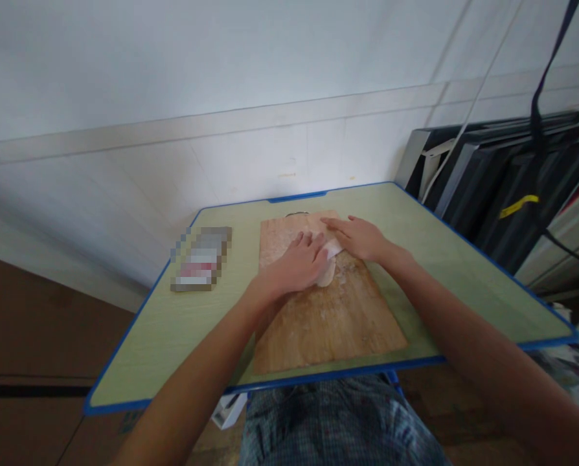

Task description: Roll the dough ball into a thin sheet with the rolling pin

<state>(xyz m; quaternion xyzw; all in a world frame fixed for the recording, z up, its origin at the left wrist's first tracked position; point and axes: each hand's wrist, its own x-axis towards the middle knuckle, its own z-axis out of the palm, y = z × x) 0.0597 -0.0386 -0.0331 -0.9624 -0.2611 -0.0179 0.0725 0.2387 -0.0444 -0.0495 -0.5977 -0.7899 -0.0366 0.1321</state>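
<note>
Your left hand (299, 265) lies with fingers stretched, not closed, beside the pale piece (326, 277) on the board (328, 333). Your right hand (360, 238) also has straight fingers.

Right of the cutting board (333, 330) and right forearm (464, 333), the surface (445, 243) leaves open passage, bounded by the wall (289, 152) and dark panels (503, 194).

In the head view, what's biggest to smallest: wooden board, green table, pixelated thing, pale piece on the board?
1. Green table
2. Wooden board
3. Pixelated thing
4. Pale piece, counting only its visible part
</note>
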